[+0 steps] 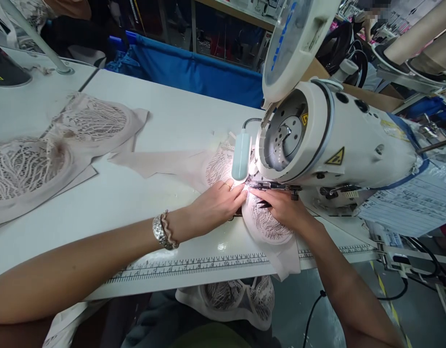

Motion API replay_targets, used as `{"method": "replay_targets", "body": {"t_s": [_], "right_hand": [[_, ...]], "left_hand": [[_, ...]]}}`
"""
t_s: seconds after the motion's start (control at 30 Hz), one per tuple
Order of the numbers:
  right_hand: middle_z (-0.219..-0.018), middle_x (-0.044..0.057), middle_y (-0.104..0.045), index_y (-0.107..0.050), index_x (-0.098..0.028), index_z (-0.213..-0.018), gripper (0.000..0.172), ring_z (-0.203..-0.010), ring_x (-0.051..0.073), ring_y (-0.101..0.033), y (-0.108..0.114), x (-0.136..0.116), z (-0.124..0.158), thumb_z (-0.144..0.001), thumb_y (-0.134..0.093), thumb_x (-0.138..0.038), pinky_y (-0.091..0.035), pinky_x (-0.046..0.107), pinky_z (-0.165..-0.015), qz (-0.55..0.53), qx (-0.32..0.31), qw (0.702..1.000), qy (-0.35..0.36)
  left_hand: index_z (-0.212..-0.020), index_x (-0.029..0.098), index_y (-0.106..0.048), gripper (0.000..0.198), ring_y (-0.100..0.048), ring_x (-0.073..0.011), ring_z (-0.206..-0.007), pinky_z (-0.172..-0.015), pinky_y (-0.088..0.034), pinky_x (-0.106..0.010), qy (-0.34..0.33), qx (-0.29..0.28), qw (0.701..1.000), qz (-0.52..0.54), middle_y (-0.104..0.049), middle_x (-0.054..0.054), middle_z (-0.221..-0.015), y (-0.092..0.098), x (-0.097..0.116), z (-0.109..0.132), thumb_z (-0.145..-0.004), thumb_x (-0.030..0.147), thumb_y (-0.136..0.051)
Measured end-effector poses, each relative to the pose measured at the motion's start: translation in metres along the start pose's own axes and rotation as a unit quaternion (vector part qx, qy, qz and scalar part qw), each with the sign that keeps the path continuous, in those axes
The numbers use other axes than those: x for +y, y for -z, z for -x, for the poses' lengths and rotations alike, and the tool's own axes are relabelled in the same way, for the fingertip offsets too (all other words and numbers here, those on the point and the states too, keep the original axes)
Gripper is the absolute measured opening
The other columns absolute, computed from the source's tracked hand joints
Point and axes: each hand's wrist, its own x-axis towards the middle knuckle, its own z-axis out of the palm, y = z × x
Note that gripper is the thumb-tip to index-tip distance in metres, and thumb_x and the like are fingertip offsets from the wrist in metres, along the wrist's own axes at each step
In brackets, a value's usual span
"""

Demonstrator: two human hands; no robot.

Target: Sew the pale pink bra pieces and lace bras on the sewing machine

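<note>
1. The left hand [217, 203] lies flat with fingers open, clasping nothing; its fingertips press on the lace piece [270, 227], which lies just to its right.
2. The lace piece runs lengthwise from beyond the fingertips, under the lamp [241, 157], back towards the person and over the table [154, 193] edge; both hands are equally near it.
3. The right hand [283, 208] rests on the lace, its fingertips meeting the left's; whether it grips the dark tool [272, 185] at its fingers cannot be told; the sewing machine [335, 145] stands just beyond.
</note>
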Motion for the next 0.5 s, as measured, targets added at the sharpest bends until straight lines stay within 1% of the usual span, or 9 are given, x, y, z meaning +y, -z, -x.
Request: {"method": "replay_targets", "body": {"t_s": [0.1,0.2,0.3,0.4,0.5], "right_hand": [[-0.124,0.0,-0.071,-0.053,-0.033,-0.144,0.073,-0.114,0.02,-0.065,-0.004,-0.001,0.0,-0.08,-0.038,0.0,-0.054,0.033,-0.094,0.012,0.007,1.0,-0.007],[-0.12,0.001,-0.073,-0.053,-0.032,-0.144,0.07,-0.11,0.021,-0.066,-0.005,-0.004,0.0,-0.082,-0.042,-0.002,-0.055,0.033,-0.093,0.034,0.016,0.999,-0.008],[-0.12,0.002,-0.073,-0.054,-0.031,-0.144,0.066,-0.108,0.022,-0.067,-0.003,-0.009,0.0,-0.084,-0.045,-0.004,-0.055,0.033,-0.093,0.048,0.022,0.999,-0.008],[-0.12,0.002,-0.073,-0.056,-0.03,-0.142,0.064,-0.109,0.021,-0.067,0.002,-0.014,-0.001,-0.085,-0.043,-0.004,-0.055,0.032,-0.091,0.056,0.018,0.998,-0.015],[-0.118,0.002,-0.074,-0.058,-0.028,-0.14,0.063,-0.107,0.021,-0.068,0.006,-0.018,-0.002,-0.084,-0.042,-0.003,-0.056,0.031,-0.085,0.063,0.009,0.998,-0.022]], "left_hand": [[-0.119,0.011,-0.057,0.043,-0.048,-0.019,-0.076,-0.066,-0.034,-0.032,0.003,-0.008,1.0,0.009,-0.064,-0.011,-0.104,0.003,-0.003,-0.001,-0.088,-0.008,-0.033],[-0.117,0.011,-0.058,0.042,-0.048,-0.0181,-0.075,-0.063,-0.032,-0.031,0.003,-0.025,1.0,0.0,-0.065,-0.011,-0.105,0.007,-0.006,-0.003,-0.091,-0.008,-0.031],[-0.112,0.012,-0.059,0.039,-0.047,-0.0159,-0.071,-0.061,-0.031,-0.031,0.002,-0.03,1.0,-0.002,-0.066,-0.01,-0.105,0.009,-0.009,-0.005,-0.094,-0.006,-0.03],[-0.105,0.013,-0.06,0.034,-0.045,-0.0141,-0.067,-0.061,-0.031,-0.032,-0.001,-0.024,1.0,0.007,-0.066,-0.009,-0.102,0.009,-0.013,-0.006,-0.098,-0.003,-0.03],[-0.098,0.014,-0.061,0.032,-0.047,-0.0145,-0.068,-0.063,-0.032,-0.032,-0.003,0.0,1.0,0.03,-0.067,-0.008,-0.098,0.006,-0.017,-0.006,-0.101,0.001,-0.032]]}}
